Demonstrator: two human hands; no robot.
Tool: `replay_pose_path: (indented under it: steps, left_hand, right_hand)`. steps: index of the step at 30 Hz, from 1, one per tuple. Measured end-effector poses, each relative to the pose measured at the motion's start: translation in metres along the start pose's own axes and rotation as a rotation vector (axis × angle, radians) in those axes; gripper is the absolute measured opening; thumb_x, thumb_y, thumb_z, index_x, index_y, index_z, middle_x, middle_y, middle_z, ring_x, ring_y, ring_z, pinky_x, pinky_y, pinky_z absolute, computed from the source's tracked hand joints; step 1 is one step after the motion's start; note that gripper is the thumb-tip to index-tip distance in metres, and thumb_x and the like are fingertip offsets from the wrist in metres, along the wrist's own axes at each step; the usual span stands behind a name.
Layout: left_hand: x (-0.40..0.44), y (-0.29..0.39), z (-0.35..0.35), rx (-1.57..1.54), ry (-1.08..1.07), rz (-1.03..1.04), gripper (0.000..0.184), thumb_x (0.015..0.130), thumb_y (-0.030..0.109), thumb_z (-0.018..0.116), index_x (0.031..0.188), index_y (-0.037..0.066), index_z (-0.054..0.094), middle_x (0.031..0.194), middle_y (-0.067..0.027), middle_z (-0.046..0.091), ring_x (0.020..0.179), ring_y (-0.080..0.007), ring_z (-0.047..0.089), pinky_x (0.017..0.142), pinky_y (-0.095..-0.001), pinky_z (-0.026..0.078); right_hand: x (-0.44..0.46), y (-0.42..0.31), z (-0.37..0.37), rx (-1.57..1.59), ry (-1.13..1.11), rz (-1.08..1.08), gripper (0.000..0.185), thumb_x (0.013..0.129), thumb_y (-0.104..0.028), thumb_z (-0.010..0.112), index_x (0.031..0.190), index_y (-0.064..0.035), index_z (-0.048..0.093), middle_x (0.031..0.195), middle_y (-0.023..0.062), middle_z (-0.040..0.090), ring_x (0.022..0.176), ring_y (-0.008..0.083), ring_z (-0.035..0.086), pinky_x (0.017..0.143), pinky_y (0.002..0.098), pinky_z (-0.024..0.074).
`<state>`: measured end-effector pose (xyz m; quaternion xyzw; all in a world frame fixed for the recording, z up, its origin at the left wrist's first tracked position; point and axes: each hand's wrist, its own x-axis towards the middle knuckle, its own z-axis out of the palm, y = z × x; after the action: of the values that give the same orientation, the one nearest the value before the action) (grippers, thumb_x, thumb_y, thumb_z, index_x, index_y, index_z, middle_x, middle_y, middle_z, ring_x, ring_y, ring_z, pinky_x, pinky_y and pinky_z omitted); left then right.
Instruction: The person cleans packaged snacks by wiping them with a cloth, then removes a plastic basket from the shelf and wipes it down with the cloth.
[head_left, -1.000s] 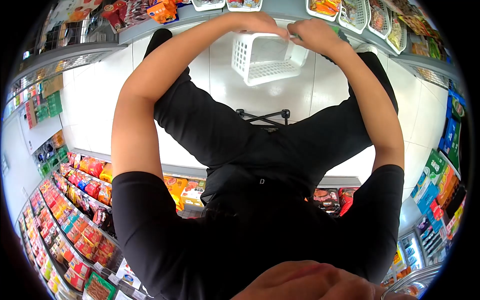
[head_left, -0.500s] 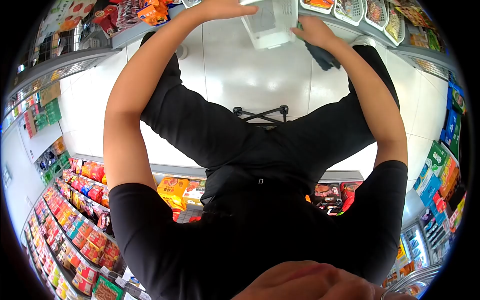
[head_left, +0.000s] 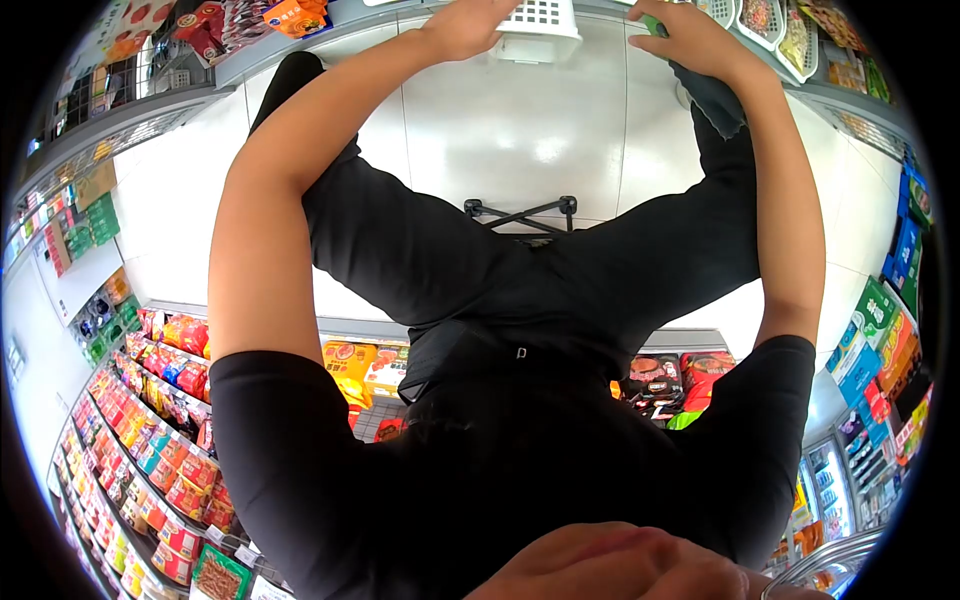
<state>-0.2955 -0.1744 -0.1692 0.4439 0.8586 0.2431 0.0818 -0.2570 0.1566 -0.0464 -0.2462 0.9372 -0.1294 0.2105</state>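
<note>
A white plastic basket (head_left: 540,40) with a slotted wall stands at the top of the view, by the shelf edge, its far part cut off. My left hand (head_left: 468,28) is on the basket's left side, its fingertips partly out of view. My right hand (head_left: 690,42) is to the right, apart from the basket. It grips a dark grey cloth (head_left: 712,100) that hangs below the palm over my right leg. A bit of green shows between the thumb and fingers; I cannot tell whether it belongs to the cloth.
More white baskets with wrapped goods (head_left: 757,20) line the shelf at upper right. Orange snack bags (head_left: 297,18) lie at upper left. A folding stool's black frame (head_left: 522,216) shows between my legs on the tiled floor (head_left: 510,130). Stocked shelves (head_left: 150,470) stand behind me at left.
The basket has moved up toward the shelf and turned, showing its slotted wall. My right hand has come away from it to the right, carrying the cloth. My left hand stays by the basket.
</note>
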Motion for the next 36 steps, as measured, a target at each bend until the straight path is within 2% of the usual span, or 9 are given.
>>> replay_pose_path:
  steps: [7, 10, 16, 19, 22, 25, 28, 34, 36]
  left_hand:
    - [0.009, 0.024, -0.009, -0.045, 0.023, -0.011, 0.070, 0.080, -0.004, 0.058, 0.148, 0.007, 0.042, 0.130, -0.0265, 0.046, 0.122, -0.0486, 0.050, 0.102, -0.0514, 0.046]
    - [0.012, 0.036, -0.007, -0.025, -0.060, -0.196, 0.070, 0.080, -0.006, 0.056, 0.147, 0.007, 0.042, 0.128, -0.0268, 0.046, 0.120, -0.0491, 0.052, 0.101, -0.0518, 0.047]
    - [0.011, 0.022, 0.005, -0.029, 0.034, -0.026, 0.072, 0.079, -0.009, 0.053, 0.147, 0.008, 0.043, 0.132, -0.0278, 0.044, 0.120, -0.0501, 0.052, 0.101, -0.0525, 0.047]
    - [0.013, 0.025, -0.001, -0.039, -0.036, -0.162, 0.072, 0.079, -0.009, 0.053, 0.148, 0.010, 0.042, 0.135, -0.0282, 0.042, 0.121, -0.0506, 0.051, 0.101, -0.0524, 0.047]
    - [0.017, 0.025, -0.005, -0.017, 0.111, -0.074, 0.073, 0.081, -0.008, 0.054, 0.150, 0.011, 0.041, 0.137, -0.0293, 0.040, 0.121, -0.0513, 0.051, 0.101, -0.0525, 0.048]
    - [0.013, 0.027, 0.003, -0.036, -0.016, -0.270, 0.073, 0.082, -0.006, 0.055, 0.151, 0.011, 0.040, 0.137, -0.0296, 0.040, 0.121, -0.0518, 0.051, 0.100, -0.0528, 0.048]
    - [0.013, 0.026, 0.002, 0.025, -0.055, -0.157, 0.072, 0.082, -0.005, 0.056, 0.151, 0.011, 0.040, 0.136, -0.0293, 0.041, 0.119, -0.0516, 0.053, 0.098, -0.0534, 0.049]
    - [0.015, 0.019, -0.004, 0.060, 0.115, -0.012, 0.069, 0.081, -0.005, 0.056, 0.147, 0.008, 0.043, 0.130, -0.0271, 0.045, 0.117, -0.0497, 0.054, 0.098, -0.0523, 0.049]
    - [0.014, 0.012, 0.004, -0.039, 0.067, -0.136, 0.067, 0.081, -0.005, 0.056, 0.146, 0.008, 0.044, 0.129, -0.0264, 0.045, 0.119, -0.0489, 0.052, 0.100, -0.0515, 0.048]
  right_hand:
    - [-0.010, -0.013, -0.019, 0.070, -0.033, 0.022, 0.046, 0.090, -0.038, 0.072, 0.122, -0.0048, 0.068, 0.103, 0.0256, 0.073, 0.098, 0.0433, 0.070, 0.087, 0.0483, 0.0542]
    - [-0.005, 0.000, -0.010, 0.063, -0.001, -0.011, 0.046, 0.090, -0.037, 0.073, 0.123, -0.0047, 0.068, 0.104, 0.0254, 0.073, 0.100, 0.0424, 0.070, 0.088, 0.0474, 0.0542]
    - [-0.004, 0.001, -0.008, 0.069, 0.012, -0.025, 0.046, 0.090, -0.036, 0.073, 0.123, -0.0032, 0.068, 0.105, 0.0255, 0.073, 0.101, 0.0417, 0.070, 0.089, 0.0462, 0.0543]
    - [-0.004, -0.003, -0.016, 0.088, -0.013, -0.016, 0.047, 0.090, -0.036, 0.073, 0.122, -0.0030, 0.068, 0.104, 0.0251, 0.073, 0.101, 0.0416, 0.070, 0.089, 0.0461, 0.0544]
    - [-0.008, -0.010, -0.018, 0.106, -0.029, -0.003, 0.047, 0.090, -0.036, 0.074, 0.122, -0.0031, 0.068, 0.103, 0.0245, 0.073, 0.099, 0.0413, 0.070, 0.088, 0.0462, 0.0543]
    - [-0.003, 0.001, -0.009, 0.085, 0.002, -0.021, 0.047, 0.090, -0.037, 0.074, 0.123, -0.0037, 0.068, 0.102, 0.0239, 0.073, 0.098, 0.0408, 0.070, 0.087, 0.0465, 0.0541]
    - [-0.002, -0.007, -0.015, 0.103, -0.063, 0.053, 0.047, 0.090, -0.037, 0.074, 0.123, -0.0042, 0.068, 0.102, 0.0238, 0.073, 0.099, 0.0404, 0.070, 0.087, 0.0466, 0.0540]
    - [-0.001, -0.002, -0.012, 0.085, -0.039, 0.018, 0.046, 0.091, -0.037, 0.073, 0.123, -0.0044, 0.067, 0.104, 0.0251, 0.072, 0.101, 0.0410, 0.069, 0.089, 0.0467, 0.0538]
    - [-0.003, -0.001, -0.010, 0.061, -0.002, -0.008, 0.046, 0.091, -0.037, 0.073, 0.122, -0.0042, 0.068, 0.105, 0.0255, 0.072, 0.101, 0.0413, 0.069, 0.089, 0.0467, 0.0538]
